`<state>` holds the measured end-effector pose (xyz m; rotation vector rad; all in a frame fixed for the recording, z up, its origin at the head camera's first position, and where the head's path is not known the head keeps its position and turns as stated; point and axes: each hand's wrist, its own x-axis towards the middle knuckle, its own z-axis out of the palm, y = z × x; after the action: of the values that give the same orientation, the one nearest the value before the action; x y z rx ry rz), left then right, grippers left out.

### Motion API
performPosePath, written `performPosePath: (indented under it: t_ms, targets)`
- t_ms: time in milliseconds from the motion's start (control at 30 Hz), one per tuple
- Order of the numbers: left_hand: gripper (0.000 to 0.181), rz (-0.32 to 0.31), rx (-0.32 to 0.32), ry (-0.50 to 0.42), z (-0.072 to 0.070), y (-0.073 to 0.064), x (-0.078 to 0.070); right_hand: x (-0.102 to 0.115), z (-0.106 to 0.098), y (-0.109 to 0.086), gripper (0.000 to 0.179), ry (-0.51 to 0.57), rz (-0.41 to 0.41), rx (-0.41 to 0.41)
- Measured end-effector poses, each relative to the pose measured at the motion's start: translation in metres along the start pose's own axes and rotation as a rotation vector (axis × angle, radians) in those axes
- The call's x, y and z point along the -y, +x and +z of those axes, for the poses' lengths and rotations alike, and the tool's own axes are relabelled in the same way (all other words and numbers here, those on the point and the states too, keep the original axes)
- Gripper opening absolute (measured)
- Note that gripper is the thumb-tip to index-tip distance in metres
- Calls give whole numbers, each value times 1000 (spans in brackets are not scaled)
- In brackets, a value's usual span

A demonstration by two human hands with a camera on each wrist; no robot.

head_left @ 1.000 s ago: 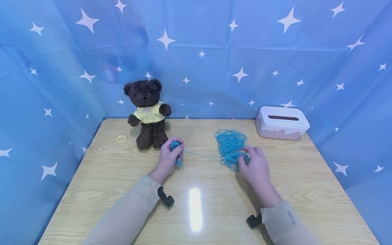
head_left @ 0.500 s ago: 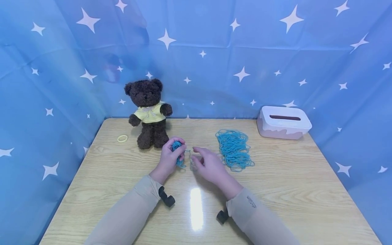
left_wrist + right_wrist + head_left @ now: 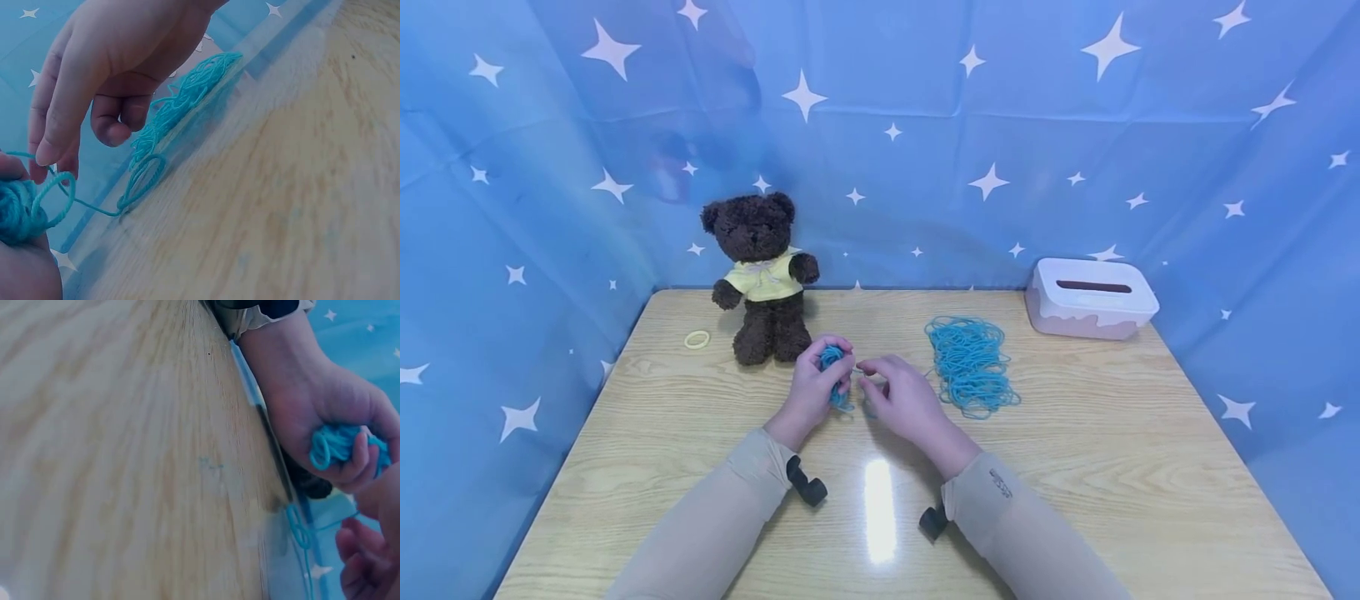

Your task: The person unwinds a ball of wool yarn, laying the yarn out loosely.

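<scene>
My left hand [image 3: 808,387] holds a small wound bundle of blue yarn [image 3: 337,445], its fingers curled round it. Close on its right, my right hand [image 3: 912,404] pinches the yarn strand [image 3: 94,208] between thumb and index finger, the other fingers loosely bent. From the bundle the strand runs past those fingertips toward a loose heap of the same yarn [image 3: 972,367] on the table. In the left wrist view a slack loop [image 3: 144,178] hangs below the right hand. A short yarn end sticks out under the left hand.
A brown teddy bear [image 3: 762,279] in a yellow top stands just behind the left hand. Left of it lies a pale yellow ring [image 3: 697,340]. A white and pink tissue box [image 3: 1090,300] sits at the back right of the wooden table [image 3: 1135,467]. Blue star-patterned curtains enclose the table.
My right hand has moved left from the yarn heap to beside the left hand, bringing the strand along. The left hand keeps its hold on the bundle and has hardly moved.
</scene>
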<state>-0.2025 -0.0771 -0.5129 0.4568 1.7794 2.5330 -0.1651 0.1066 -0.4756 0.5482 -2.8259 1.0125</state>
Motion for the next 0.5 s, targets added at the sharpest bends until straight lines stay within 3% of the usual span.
performPosePath:
  t_ms: [233, 333, 500]
  targets:
    - [26, -13, -1, -1, 1, -1, -1, -6, -10, -3, 19, -14, -14, -84]
    - [28, -7, -1, -3, 1, 0, -1, -16, -27, -10, 16, -11, -14, -144]
    - [11, -1, -8, -16, -2, 0, 0, -39, -63, -26, 17, -40, 31, -185]
